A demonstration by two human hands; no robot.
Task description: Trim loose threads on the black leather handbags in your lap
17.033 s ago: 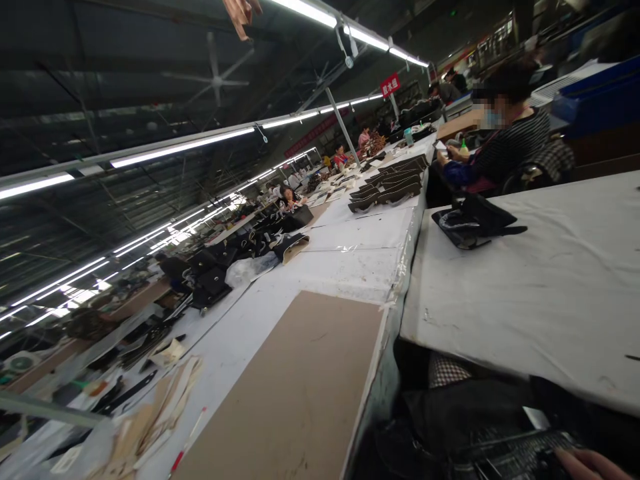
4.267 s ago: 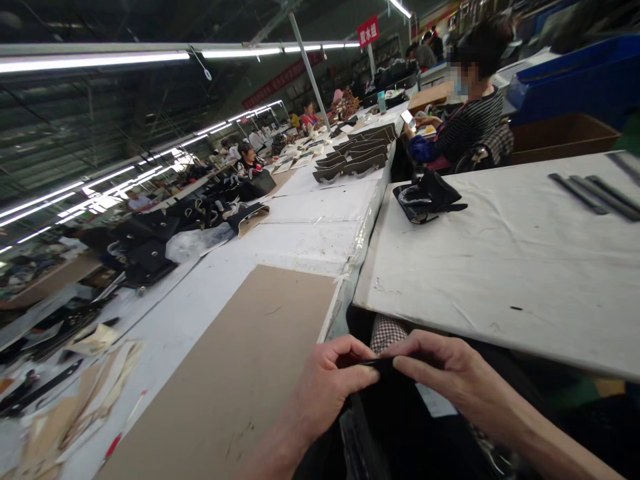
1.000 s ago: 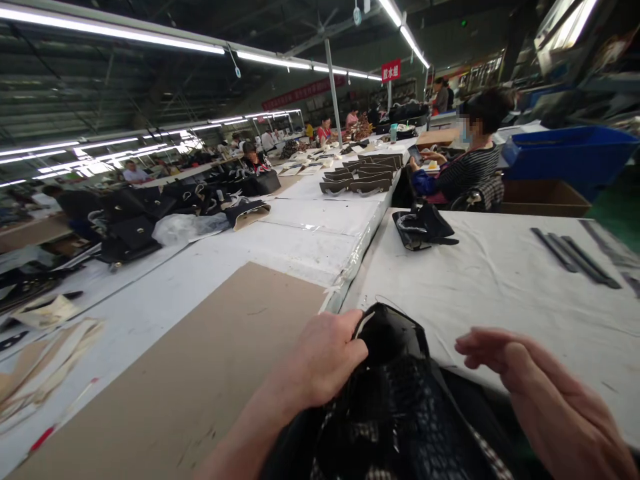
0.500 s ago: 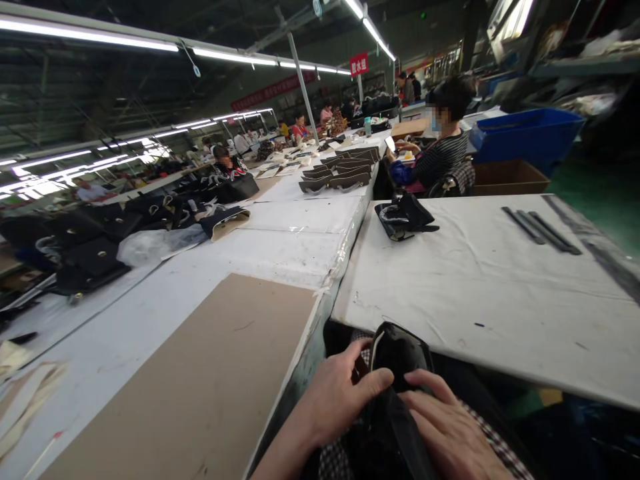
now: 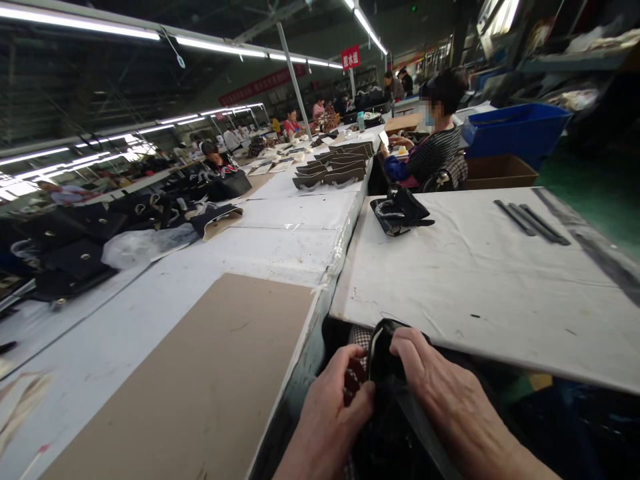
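Observation:
Low in the middle of the picture, both hands grip a black bag piece [image 5: 383,353] held in my lap, below the edge of the white table [image 5: 480,280]. My left hand [image 5: 335,410] is closed on its left side, thumb and fingers pinching the material. From the right, my right hand [image 5: 435,393] comes over the top, fingers curled on the piece's upper edge. A checked cloth [image 5: 361,335] shows under the piece. Part of the piece is hidden by my hands.
A brown board [image 5: 200,380] lies on the long white bench to the left. On the white table sit a black bag part [image 5: 400,210] and dark strips [image 5: 533,219]. A person in a striped top [image 5: 430,150] sits beyond it. Black bags [image 5: 80,240] pile at the left.
The black piece has come down from table height into my lap. My right hand, open in the air a second ago, has closed on the piece's top edge.

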